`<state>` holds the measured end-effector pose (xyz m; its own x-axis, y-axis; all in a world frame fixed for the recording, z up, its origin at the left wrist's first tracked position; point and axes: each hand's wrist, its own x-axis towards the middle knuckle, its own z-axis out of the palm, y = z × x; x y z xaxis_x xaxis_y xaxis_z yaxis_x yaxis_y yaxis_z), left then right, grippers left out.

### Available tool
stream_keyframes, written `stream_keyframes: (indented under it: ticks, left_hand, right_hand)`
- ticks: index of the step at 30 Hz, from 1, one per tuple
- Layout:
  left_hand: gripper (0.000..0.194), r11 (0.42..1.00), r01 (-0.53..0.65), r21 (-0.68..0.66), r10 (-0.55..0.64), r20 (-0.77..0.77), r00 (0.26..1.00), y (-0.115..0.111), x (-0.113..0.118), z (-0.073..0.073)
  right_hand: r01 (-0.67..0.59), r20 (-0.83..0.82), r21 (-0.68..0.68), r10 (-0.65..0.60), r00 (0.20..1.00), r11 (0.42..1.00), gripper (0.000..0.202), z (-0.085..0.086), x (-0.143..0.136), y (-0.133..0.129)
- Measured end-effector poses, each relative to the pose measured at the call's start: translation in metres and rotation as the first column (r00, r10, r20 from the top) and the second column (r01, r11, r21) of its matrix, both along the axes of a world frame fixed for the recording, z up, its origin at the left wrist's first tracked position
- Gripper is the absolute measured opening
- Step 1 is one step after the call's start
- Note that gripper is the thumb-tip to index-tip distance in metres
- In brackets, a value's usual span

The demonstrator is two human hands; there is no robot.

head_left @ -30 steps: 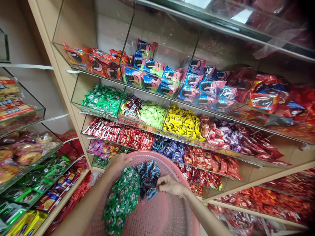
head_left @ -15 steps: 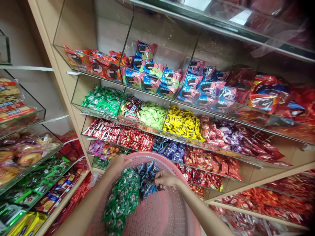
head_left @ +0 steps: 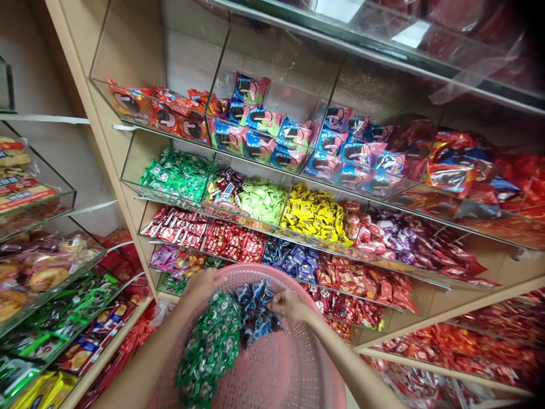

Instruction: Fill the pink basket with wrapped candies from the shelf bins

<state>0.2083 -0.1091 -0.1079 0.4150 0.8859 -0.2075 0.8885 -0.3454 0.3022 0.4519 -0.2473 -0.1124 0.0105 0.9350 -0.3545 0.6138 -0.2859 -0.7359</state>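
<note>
A pink perforated basket (head_left: 336, 363) is tilted in front of the shelves. My left hand (head_left: 203, 284) grips its upper left rim. Inside the basket, green-wrapped candies (head_left: 210, 346) cover the left part, and a smaller heap of blue and black candies (head_left: 258, 312) lies beside them near the top. My right hand (head_left: 286, 305) is over the basket at the right edge of the blue heap, its fingers bent and pressed together; whatever they may hold is too small to tell.
Clear-fronted shelves (head_left: 244, 218) of sorted candies stand directly behind the basket. Above are packs of wrapped cakes (head_left: 259, 119). A wooden post (head_left: 100, 153) separates another rack with green packs (head_left: 55, 312) at the left. More red packs (head_left: 472, 346) fill the lower right.
My right hand has shifted slightly up and right, and more of the blue candies show beneath it. My left hand stays on the rim.
</note>
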Motion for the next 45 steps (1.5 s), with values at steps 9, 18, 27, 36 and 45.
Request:
stream_keyframes:
  ticks: [9, 18, 27, 36, 45]
  left_hand:
    - [0.052, 1.000, -0.005, -0.001, 0.005, -0.010, 1.000, 0.000, 0.000, -0.001]
    - [0.048, 0.999, 0.001, 0.047, 0.000, -0.014, 1.000, 0.002, 0.000, -0.006]
    - [0.051, 1.000, -0.008, 0.017, 0.009, -0.005, 1.000, 0.001, 0.000, -0.004]
    - [0.053, 1.000, -0.007, 0.000, 0.007, -0.004, 1.000, 0.000, 0.001, 0.001]
    - [0.052, 1.000, -0.004, 0.006, 0.004, -0.030, 1.000, 0.001, 0.001, 0.001]
  right_hand:
    - [0.157, 0.422, 0.398, -0.333, 0.843, 0.904, 0.010, 0.028, 0.010, 0.070]
    - [0.129, 0.663, 0.203, -0.233, 0.711, 0.971, 0.017, 0.022, 0.006, 0.110]
    - [0.052, 0.715, 0.296, -0.257, 0.650, 0.954, 0.015, 0.018, 0.005, 0.105]
    - [0.176, 0.481, 0.516, -0.453, 0.751, 0.838, 0.014, 0.039, 0.014, 0.078]
    - [0.141, 0.248, 0.606, -0.355, 0.902, 0.783, 0.019, 0.059, -0.006, 0.003]
